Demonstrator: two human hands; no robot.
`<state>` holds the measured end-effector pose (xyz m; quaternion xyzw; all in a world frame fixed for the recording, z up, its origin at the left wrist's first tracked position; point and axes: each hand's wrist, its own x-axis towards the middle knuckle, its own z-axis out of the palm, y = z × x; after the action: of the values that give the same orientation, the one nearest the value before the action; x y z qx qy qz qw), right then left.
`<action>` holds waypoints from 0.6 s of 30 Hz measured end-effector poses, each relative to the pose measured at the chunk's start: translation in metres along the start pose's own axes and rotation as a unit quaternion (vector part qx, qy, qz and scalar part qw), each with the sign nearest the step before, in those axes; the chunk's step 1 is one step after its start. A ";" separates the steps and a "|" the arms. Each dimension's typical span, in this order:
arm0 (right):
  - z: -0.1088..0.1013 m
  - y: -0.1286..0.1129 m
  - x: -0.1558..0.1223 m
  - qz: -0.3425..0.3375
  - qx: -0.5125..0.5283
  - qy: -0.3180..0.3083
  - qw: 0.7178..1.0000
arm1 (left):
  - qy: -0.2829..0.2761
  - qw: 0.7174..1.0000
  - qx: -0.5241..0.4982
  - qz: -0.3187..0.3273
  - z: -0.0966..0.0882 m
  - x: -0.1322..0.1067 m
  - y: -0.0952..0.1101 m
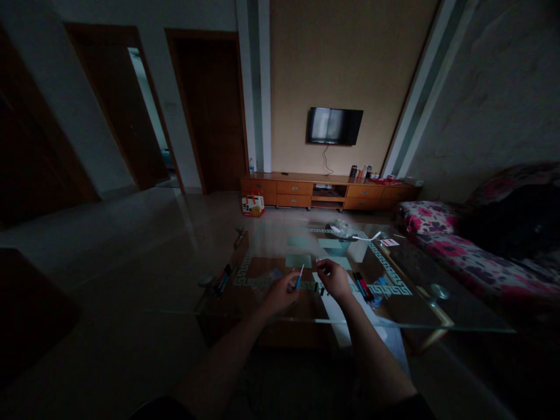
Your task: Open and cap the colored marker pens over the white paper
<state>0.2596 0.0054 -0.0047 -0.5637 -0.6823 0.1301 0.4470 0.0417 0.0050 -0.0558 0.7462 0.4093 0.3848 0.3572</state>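
My left hand (281,293) is closed around a slim pen (298,281), blue below with a thin pale upper end pointing up. To its right, my right hand (336,279) is pinched over the glass table (271,306). A tiny pale bit shows at those fingertips, too small and dark to name. Between the hands, a couple of small black pieces (322,291) lie near the edge of a white sheet (332,312). One bundle of dark, blue and red pens (363,287) is beside my right wrist; another similar bundle (223,280) lies at the table's left side.
A crumpled clear plastic bag (340,227) sits toward the table's far side, with a white strip (370,237) and a card (389,242) nearby. A clear bottle (380,290) lies right of the pens. A flowered sofa (455,251) borders the right; a low cabinet (295,188) stands beyond.
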 end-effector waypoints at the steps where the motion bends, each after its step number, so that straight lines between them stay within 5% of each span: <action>1: -0.001 -0.001 0.000 -0.005 0.000 -0.005 1.000 | 0.001 1.000 -0.002 -0.002 0.000 0.000 -0.001; 9: -0.004 -0.001 -0.001 0.001 -0.002 -0.017 1.000 | 0.010 1.000 -0.010 0.004 -0.005 -0.001 0.006; 18: 0.004 0.003 -0.007 -0.041 -0.140 -0.082 0.986 | 0.017 1.000 0.006 0.001 -0.004 -0.001 0.009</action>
<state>0.2584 0.0014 -0.0127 -0.5793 -0.7508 0.0608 0.3114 0.0411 0.0016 -0.0465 0.7422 0.4164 0.3953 0.3456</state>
